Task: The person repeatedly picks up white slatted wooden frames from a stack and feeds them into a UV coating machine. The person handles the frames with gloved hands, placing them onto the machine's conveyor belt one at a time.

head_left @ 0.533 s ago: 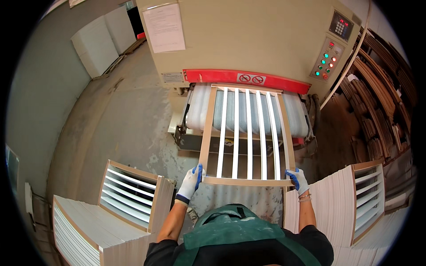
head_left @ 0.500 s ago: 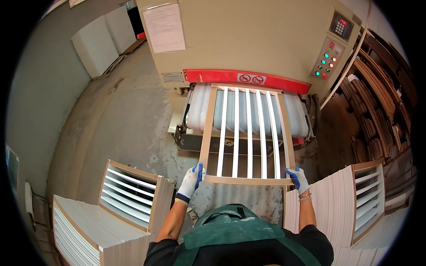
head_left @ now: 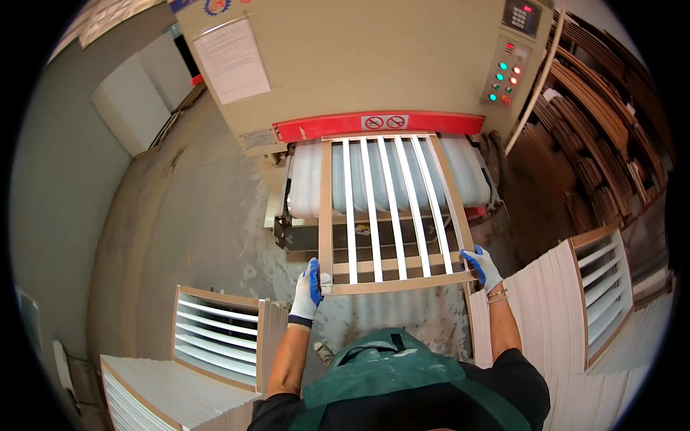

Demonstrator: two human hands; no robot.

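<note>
Slatted frame [head_left: 392, 208] lying partly on the conveyor belt [head_left: 307, 179], both hands clamped on its near end.
So the frame's sitting out ahead of the grip: left hand [head_left: 307, 291] closed on the near left corner, right hand [head_left: 483, 269] closed on the side by the near right corner, with the near rail spanning between them, past the belt's front edge. The far end reaches right up to the red bar [head_left: 316, 128] on the big beige machine [head_left: 374, 65]. Looks-wise, it's a tan-edged rectangle with five bright white slats running lengthwise, gaps between them, plus another tan strip showing behind the slats near the hands.
</note>
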